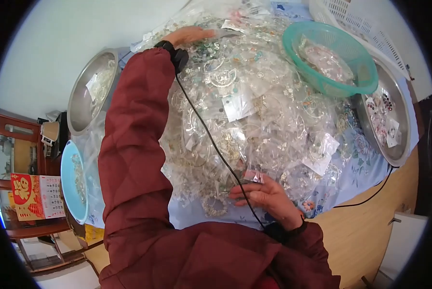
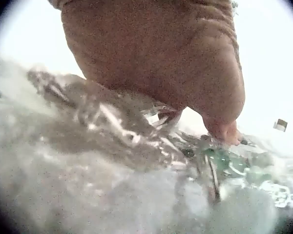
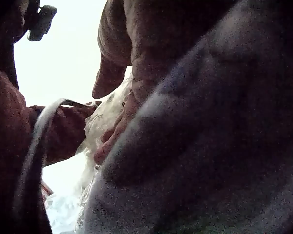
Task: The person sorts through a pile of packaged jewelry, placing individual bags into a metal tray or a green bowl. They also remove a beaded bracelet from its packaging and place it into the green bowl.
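Note:
A large heap of clear plastic bags with small jewellery pieces (image 1: pixel 274 101) covers the table. My left hand (image 1: pixel 189 35) reaches over its far left part, fingers extended among the bags. In the left wrist view, the fingertips (image 2: pixel 224 132) touch crinkled clear plastic close to some green pieces (image 2: pixel 229 163). At the heap's near edge lies my right hand (image 1: pixel 269 198), fingers loosely extended over the bags. A small pinkish packet (image 1: pixel 253 176) sits right beside its fingers. Dark shadow and a sleeve fill much of the right wrist view.
A green plastic basket (image 1: pixel 293 60) and a metal basin (image 1: pixel 405 144) holding bags stand at the right. Another metal basin (image 1: pixel 74 108) and a blue basin (image 1: pixel 67 183) stand left. A black cable (image 1: pixel 211 137) crosses the heap between the arms. Behind is a white crate (image 1: pixel 384 45).

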`<action>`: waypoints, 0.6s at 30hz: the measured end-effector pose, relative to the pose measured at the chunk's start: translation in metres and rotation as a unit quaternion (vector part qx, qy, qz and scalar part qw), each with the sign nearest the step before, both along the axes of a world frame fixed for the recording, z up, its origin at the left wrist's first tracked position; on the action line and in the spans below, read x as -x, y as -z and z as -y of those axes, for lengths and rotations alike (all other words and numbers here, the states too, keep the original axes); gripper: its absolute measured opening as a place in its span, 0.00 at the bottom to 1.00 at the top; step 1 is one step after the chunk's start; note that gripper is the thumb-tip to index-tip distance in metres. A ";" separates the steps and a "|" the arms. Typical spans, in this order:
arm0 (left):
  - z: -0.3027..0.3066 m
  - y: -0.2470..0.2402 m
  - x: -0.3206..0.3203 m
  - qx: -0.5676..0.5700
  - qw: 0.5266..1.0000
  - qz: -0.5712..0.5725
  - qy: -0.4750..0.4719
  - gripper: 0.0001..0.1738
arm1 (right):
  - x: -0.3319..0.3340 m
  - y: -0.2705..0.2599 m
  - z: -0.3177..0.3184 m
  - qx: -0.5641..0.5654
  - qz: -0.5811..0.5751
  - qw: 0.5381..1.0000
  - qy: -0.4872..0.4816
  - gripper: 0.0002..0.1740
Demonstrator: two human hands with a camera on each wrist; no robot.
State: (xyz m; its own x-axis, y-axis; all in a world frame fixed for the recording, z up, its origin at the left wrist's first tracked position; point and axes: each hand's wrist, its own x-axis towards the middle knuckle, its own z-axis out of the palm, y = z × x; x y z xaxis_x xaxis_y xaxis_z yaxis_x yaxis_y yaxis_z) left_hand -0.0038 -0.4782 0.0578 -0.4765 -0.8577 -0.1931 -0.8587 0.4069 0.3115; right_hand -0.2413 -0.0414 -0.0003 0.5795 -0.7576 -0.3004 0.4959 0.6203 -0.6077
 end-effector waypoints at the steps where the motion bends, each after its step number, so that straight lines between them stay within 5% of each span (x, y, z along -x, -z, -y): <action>1: -0.013 -0.008 0.002 0.004 1.000 0.000 -0.001 0.52 | -0.001 0.002 0.000 0.002 0.001 1.000 0.006 0.29; 5: -0.058 -0.022 0.013 -0.029 0.997 -0.069 0.006 0.56 | -0.005 0.009 -0.002 0.023 0.017 0.999 0.018 0.29; 8: -0.071 -0.020 0.013 -0.024 0.995 -0.092 -0.004 0.49 | -0.003 0.004 -0.002 0.030 0.018 0.999 0.022 0.28; 18: -0.094 -0.029 0.018 0.015 0.999 -0.020 0.029 0.48 | -0.004 0.002 -0.003 0.046 0.041 0.998 0.019 0.28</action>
